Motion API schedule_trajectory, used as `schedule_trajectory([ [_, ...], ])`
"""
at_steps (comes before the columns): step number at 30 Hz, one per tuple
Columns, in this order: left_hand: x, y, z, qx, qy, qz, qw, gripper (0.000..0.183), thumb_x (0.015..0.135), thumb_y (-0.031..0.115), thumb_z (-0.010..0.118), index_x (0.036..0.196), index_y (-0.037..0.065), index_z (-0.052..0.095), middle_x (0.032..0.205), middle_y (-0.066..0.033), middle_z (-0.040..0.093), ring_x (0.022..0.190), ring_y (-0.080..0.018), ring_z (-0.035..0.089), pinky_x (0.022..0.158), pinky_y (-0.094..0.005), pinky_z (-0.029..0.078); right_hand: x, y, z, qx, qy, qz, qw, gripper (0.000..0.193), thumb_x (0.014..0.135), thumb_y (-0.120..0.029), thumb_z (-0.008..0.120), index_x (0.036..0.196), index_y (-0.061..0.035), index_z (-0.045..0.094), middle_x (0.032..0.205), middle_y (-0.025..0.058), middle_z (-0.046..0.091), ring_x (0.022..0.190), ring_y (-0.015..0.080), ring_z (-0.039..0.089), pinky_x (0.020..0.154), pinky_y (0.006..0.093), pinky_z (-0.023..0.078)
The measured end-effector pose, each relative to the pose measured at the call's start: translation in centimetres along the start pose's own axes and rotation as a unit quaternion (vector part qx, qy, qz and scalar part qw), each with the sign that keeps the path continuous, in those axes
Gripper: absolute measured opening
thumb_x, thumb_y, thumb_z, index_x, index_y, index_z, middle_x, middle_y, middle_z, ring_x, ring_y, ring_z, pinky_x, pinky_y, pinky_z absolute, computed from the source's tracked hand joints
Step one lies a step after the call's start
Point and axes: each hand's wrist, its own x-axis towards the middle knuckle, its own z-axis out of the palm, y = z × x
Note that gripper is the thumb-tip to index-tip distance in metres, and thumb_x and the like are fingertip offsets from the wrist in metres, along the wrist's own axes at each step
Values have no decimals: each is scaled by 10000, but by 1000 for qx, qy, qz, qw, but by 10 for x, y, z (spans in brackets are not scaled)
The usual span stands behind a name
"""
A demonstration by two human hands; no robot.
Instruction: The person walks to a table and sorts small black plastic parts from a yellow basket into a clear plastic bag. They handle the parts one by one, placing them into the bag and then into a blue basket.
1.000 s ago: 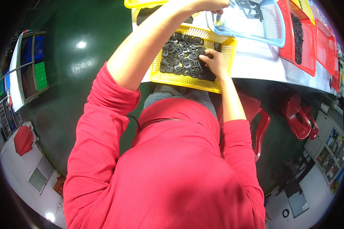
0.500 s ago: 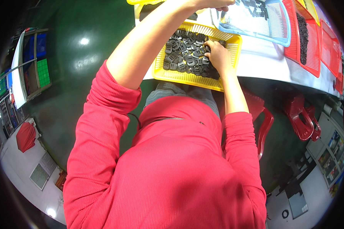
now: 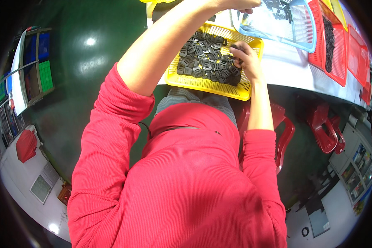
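Note:
A yellow basket (image 3: 225,91) at the table's near edge holds a heap of black plastic buckles (image 3: 204,58). Over its right side is my right hand (image 3: 249,62), lifted a little off the heap, its fingers closed on black buckle pieces. My left arm reaches across the basket's left side. At the top edge of the view, my left hand (image 3: 240,4) hangs by the near left corner of a light blue basket (image 3: 277,39); its fingers look curled, partly cut off by the frame, and I cannot make out what they hold. Dark pieces and clear plastic lie inside the blue basket.
Red baskets (image 3: 339,68) stand to the right, one with a dark pile (image 3: 329,45). Another yellow container (image 3: 149,1) with black contents is behind my left arm. The white table (image 3: 285,74) ends near me; red plastic chairs (image 3: 324,130) stand below on the right.
My right hand has risen from the buckles and moved slightly right, now with black pieces in its fingers. My left hand has shifted slightly right, still by the blue basket.

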Motion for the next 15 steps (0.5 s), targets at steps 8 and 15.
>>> schedule_trajectory([
  [8, 5, -10, 11, 8, 39, 18, 999, 424, 765, 214, 483, 1138, 19, 533, 923, -181, 613, 773, -275, 611, 703, -379, 492, 12, 27, 9, 210, 46, 43, 976, 248, 785, -234, 660, 928, -43, 594, 825, 33, 605, 632, 155, 556, 501, 233, 391],
  [15, 5, -11, 12, 34, 46, 22, 998, 507, 766, 233, 494, 1228, 25, 479, 889, -168, 622, 737, -236, 614, 681, -352, 500, 48, 11, 56, -390, 308, 173, 850, 472, 674, -422, 728, 896, -10, 667, 1000, 187, 635, 905, 307, 620, 781, 385, 478],
])
